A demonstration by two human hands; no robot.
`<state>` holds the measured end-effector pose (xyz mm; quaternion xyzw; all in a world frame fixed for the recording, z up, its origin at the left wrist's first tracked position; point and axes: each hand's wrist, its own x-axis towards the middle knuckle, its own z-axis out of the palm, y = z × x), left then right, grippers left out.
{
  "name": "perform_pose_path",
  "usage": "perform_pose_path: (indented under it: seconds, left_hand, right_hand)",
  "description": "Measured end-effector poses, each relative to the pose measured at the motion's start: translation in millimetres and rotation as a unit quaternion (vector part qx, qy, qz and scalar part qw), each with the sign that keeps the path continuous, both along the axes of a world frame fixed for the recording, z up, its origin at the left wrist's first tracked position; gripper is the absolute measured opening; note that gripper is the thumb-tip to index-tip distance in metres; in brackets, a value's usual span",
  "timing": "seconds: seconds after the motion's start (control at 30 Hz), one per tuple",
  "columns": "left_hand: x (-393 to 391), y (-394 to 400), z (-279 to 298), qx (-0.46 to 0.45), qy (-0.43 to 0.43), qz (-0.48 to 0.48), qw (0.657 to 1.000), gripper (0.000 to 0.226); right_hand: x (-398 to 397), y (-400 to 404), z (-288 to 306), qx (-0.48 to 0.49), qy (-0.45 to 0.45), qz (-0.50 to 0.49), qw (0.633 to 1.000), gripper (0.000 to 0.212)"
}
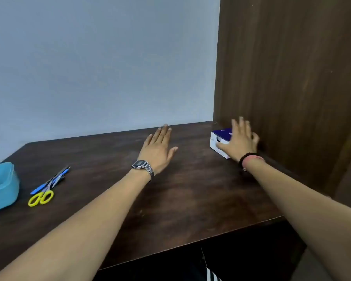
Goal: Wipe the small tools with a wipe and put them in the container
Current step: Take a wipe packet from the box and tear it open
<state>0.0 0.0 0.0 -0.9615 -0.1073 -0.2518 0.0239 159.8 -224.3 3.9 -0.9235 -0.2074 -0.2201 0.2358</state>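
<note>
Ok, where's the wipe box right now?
Head view: the wipe box sits far right on the table, against the wooden panel, under the right hand.

The worktop (180,189) is dark brown with wood grain. The container (2,185) is light blue. The scissors (41,197) have yellow handles, the pen (49,180) is blue. The box (219,139) is white and dark purple. The wall (99,63) is pale grey-blue.

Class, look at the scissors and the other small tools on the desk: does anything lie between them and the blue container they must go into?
Nothing visible does. The scissors and the other small tools lie just right of the blue container, with only bare desk between them.
</note>
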Motion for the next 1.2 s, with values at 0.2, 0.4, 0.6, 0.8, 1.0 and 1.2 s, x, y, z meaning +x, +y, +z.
perform_pose_path:
  seconds: [0.2, 0.4, 0.6, 0.8, 1.0, 1.2]
  left_hand:
    - [-13, 16, -12, -0.037, 0.060, -0.051, 0.996, 0.060]
    - [-38, 45, -17, -0.121, -0.027, -0.073, 0.990, 0.056]
    - [-71, 77, -22, -0.183, -0.104, -0.063, 0.976, 0.052]
    - [-84, 94, -25, -0.254, -0.132, -0.035, 0.958, 0.031]
    - [-84, 93, -17, -0.209, -0.144, -0.043, 0.966, 0.028]
    - [-94, 85, -8, -0.118, -0.164, 0.003, 0.979, 0.030]
  right_hand:
    - [22, -17, -21, 0.181, 0.176, 0.010, 0.968, 0.119]
    - [-20, 44, -8, 0.186, 0.161, 0.183, 0.952, 0.108]
    - [-72, 145, -5, 0.097, 0.183, 0.360, 0.909, 0.109]
    - [-86, 174, -30, 0.109, 0.236, 0.409, 0.875, 0.109]
    - [-80, 166, -32, 0.129, 0.261, 0.436, 0.851, 0.117]
    - [-88, 160, -29, 0.123, 0.257, 0.460, 0.841, 0.112]
